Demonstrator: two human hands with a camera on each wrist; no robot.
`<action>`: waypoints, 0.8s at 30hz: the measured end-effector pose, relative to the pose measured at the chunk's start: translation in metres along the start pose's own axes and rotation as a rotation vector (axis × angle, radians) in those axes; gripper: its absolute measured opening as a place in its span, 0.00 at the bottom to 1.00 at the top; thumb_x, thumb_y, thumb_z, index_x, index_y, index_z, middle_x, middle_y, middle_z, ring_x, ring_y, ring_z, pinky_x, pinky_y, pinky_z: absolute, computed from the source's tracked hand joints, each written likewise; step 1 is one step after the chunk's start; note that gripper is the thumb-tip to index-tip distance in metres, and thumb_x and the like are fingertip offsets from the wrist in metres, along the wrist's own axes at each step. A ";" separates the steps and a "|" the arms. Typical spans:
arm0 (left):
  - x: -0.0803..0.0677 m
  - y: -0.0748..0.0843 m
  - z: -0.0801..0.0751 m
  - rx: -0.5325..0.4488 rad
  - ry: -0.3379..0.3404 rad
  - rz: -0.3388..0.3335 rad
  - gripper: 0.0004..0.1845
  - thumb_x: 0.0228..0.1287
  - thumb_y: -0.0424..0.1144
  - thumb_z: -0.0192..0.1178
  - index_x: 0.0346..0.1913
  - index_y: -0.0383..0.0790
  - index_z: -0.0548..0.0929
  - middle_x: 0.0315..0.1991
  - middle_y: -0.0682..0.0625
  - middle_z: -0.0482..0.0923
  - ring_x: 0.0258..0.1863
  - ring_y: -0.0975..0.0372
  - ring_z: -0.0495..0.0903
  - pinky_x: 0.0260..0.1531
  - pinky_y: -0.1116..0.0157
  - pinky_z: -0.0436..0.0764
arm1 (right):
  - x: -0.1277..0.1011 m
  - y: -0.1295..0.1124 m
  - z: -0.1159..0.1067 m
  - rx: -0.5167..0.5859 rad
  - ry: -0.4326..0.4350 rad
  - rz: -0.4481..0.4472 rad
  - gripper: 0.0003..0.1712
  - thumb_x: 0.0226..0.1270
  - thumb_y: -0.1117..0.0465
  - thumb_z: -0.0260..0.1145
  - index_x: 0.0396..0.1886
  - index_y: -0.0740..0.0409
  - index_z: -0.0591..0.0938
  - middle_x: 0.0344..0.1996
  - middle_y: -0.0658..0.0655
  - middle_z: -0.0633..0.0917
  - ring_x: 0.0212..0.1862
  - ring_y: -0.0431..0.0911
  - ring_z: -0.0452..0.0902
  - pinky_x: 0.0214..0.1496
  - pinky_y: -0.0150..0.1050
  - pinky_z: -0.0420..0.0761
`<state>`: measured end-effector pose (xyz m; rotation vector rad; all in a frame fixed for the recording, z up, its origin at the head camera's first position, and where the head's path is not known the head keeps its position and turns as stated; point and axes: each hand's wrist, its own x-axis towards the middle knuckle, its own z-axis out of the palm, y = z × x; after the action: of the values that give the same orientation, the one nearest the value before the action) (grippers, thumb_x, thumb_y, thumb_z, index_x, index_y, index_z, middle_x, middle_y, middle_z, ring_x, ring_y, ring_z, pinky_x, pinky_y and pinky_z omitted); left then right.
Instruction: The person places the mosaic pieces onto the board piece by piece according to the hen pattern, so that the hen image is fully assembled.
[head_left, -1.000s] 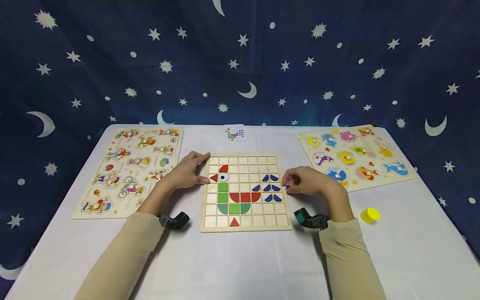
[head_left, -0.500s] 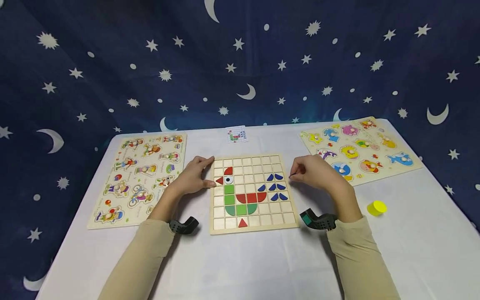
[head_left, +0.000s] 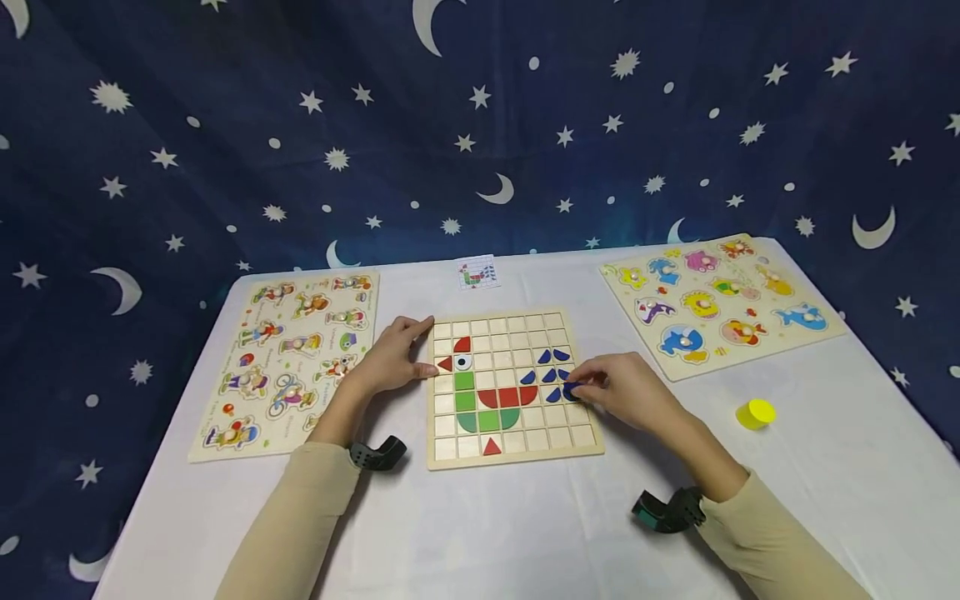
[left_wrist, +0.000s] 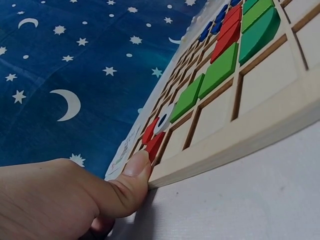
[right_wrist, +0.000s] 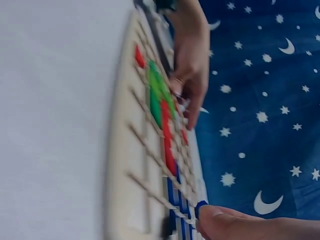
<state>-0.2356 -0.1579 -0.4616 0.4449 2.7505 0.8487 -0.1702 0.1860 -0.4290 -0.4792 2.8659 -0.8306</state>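
A square wooden grid board (head_left: pixel 491 437) lies on the table, with red, green and blue pieces and a round eye piece (head_left: pixel 463 362) set in its cells in a bird shape. My left hand (head_left: pixel 390 357) touches the board's left edge, thumb and index finger spread along it. In the left wrist view the thumb (left_wrist: pixel 136 165) presses beside a red triangle (left_wrist: pixel 155 146). At the board's right side, my right hand (head_left: pixel 637 387) pinches a small blue piece (right_wrist: pixel 200 206) over the rows of blue pieces (head_left: pixel 546 357). Its exact shape is partly hidden by the fingers.
A picture card (head_left: pixel 477 272) of the bird pattern lies behind the board. To the left is a knob puzzle of figures (head_left: pixel 300 367); to the right, a sea-animal puzzle (head_left: pixel 720 308). A yellow cylinder (head_left: pixel 755 414) stands at right. A starry cloth (head_left: pixel 480 125) hangs behind.
My right hand has moved from beyond the board's right edge to over its lower blue pieces, carrying the small blue piece. The left hand keeps its place at the board's edge; the head view has shifted.
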 end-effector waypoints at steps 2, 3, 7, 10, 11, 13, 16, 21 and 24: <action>0.001 0.001 0.000 0.004 0.001 -0.004 0.48 0.50 0.45 0.72 0.72 0.40 0.59 0.60 0.38 0.65 0.60 0.48 0.65 0.66 0.51 0.63 | -0.011 0.002 0.006 -0.011 0.025 0.022 0.06 0.53 0.59 0.74 0.33 0.51 0.88 0.22 0.44 0.82 0.26 0.38 0.70 0.28 0.30 0.70; 0.001 0.001 0.001 0.008 0.002 -0.004 0.48 0.50 0.45 0.72 0.72 0.40 0.59 0.60 0.38 0.65 0.60 0.49 0.66 0.66 0.51 0.63 | -0.016 0.003 0.009 -0.013 0.035 0.029 0.06 0.53 0.58 0.74 0.32 0.51 0.88 0.21 0.43 0.81 0.25 0.38 0.69 0.27 0.30 0.69; 0.001 0.001 0.000 0.017 0.000 -0.014 0.48 0.49 0.45 0.72 0.72 0.40 0.59 0.60 0.38 0.65 0.60 0.49 0.66 0.65 0.51 0.63 | -0.031 0.004 0.021 -0.039 0.077 0.046 0.06 0.51 0.55 0.75 0.30 0.49 0.88 0.19 0.41 0.80 0.24 0.36 0.67 0.26 0.30 0.66; 0.001 -0.001 0.000 0.022 -0.002 -0.011 0.48 0.50 0.46 0.72 0.73 0.39 0.59 0.60 0.38 0.65 0.60 0.48 0.65 0.65 0.50 0.63 | -0.036 0.004 0.027 -0.073 0.135 0.051 0.07 0.50 0.54 0.76 0.29 0.48 0.88 0.20 0.40 0.79 0.24 0.36 0.66 0.27 0.31 0.64; 0.001 -0.001 0.000 0.023 0.000 -0.008 0.48 0.50 0.46 0.72 0.73 0.39 0.59 0.60 0.38 0.65 0.60 0.48 0.65 0.65 0.50 0.63 | -0.037 0.004 0.028 -0.084 0.156 0.049 0.07 0.49 0.53 0.76 0.29 0.47 0.88 0.20 0.40 0.79 0.24 0.36 0.66 0.27 0.31 0.64; 0.001 -0.002 -0.001 0.023 0.004 -0.006 0.48 0.50 0.46 0.72 0.73 0.39 0.59 0.60 0.38 0.65 0.60 0.48 0.65 0.65 0.50 0.64 | -0.038 0.003 0.030 -0.098 0.187 0.050 0.07 0.49 0.52 0.76 0.28 0.46 0.88 0.21 0.41 0.79 0.24 0.37 0.66 0.26 0.32 0.64; 0.000 0.000 -0.002 0.021 0.007 -0.001 0.48 0.50 0.45 0.71 0.72 0.39 0.59 0.60 0.38 0.65 0.60 0.48 0.65 0.64 0.50 0.64 | -0.037 0.002 0.031 -0.114 0.199 0.060 0.07 0.49 0.52 0.76 0.28 0.46 0.87 0.23 0.41 0.78 0.25 0.36 0.66 0.25 0.33 0.64; 0.000 0.000 -0.002 0.021 0.000 -0.011 0.48 0.50 0.46 0.72 0.73 0.40 0.59 0.60 0.39 0.65 0.59 0.49 0.65 0.64 0.50 0.64 | -0.037 0.000 0.031 -0.119 0.180 0.082 0.09 0.49 0.50 0.76 0.29 0.46 0.88 0.25 0.42 0.79 0.25 0.36 0.68 0.25 0.34 0.65; 0.000 0.000 -0.001 0.018 -0.001 -0.012 0.48 0.50 0.46 0.72 0.73 0.40 0.59 0.60 0.39 0.65 0.59 0.49 0.65 0.64 0.50 0.64 | -0.038 -0.001 0.031 -0.116 0.166 0.090 0.10 0.48 0.51 0.76 0.30 0.46 0.88 0.25 0.42 0.79 0.26 0.36 0.68 0.25 0.34 0.65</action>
<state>-0.2362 -0.1582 -0.4611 0.4319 2.7590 0.8215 -0.1282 0.1826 -0.4537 -0.3040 3.0740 -0.7252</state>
